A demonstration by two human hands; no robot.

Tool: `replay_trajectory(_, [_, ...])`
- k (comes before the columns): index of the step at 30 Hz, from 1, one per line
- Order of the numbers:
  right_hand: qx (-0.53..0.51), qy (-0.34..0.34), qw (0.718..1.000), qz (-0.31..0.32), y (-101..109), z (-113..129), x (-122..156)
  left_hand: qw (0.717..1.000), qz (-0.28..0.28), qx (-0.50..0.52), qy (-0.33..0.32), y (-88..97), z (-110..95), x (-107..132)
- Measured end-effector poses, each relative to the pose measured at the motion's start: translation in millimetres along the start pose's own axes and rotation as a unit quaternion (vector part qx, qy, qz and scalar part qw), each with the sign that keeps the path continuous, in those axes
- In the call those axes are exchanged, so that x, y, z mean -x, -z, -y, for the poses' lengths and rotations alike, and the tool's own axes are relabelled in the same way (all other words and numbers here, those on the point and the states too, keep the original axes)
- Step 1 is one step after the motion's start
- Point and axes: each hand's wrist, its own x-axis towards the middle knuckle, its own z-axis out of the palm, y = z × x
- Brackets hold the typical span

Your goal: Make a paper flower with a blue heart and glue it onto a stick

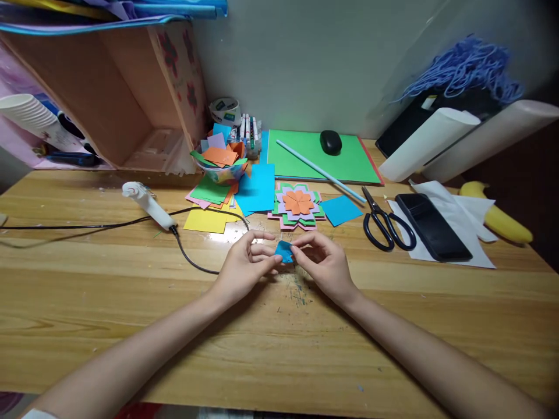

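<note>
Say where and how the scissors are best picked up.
The scissors seem best gripped by the black loops, the right hand coming from the near side: they lie on the table with loops toward the person and blades pointing away. That hand would first have to release the small blue paper.

Here's the wooden surface (279, 355), pale and broad, scuffed with dark flecks near its middle, an open pink box (180, 87) standing at back left. Along the left we've got a white glue gun (149, 205) with its black cord (109, 224), then yellow paper (203, 221), then a layered paper flower (297, 202), a blue square (342, 210) just beside it. Over right, black-handled scissors (376, 210) lie near white tissue (408, 249), a banana (506, 222) beyond.
</note>
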Motion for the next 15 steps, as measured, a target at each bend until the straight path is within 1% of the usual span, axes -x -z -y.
replay_trajectory(6, [0.083, 0.055, 0.995, -0.008, 1.9, 1.7, 2.0, 1.0, -0.007, 0.014, 0.01, 5.4, -2.2, -4.5])
replay_trajectory(11, [0.166, 0.116, 0.979, -0.003, 3.7, 4.4, 2.2, 1.0, -0.006, 0.011, 0.013, 5.2, -5.2, -3.3])
replay_trajectory(15, [0.2, 0.156, 0.967, 0.009, 5.4, 3.5, 2.5, 1.0, -0.002, 0.006, 0.018, 4.6, -6.9, -3.3])
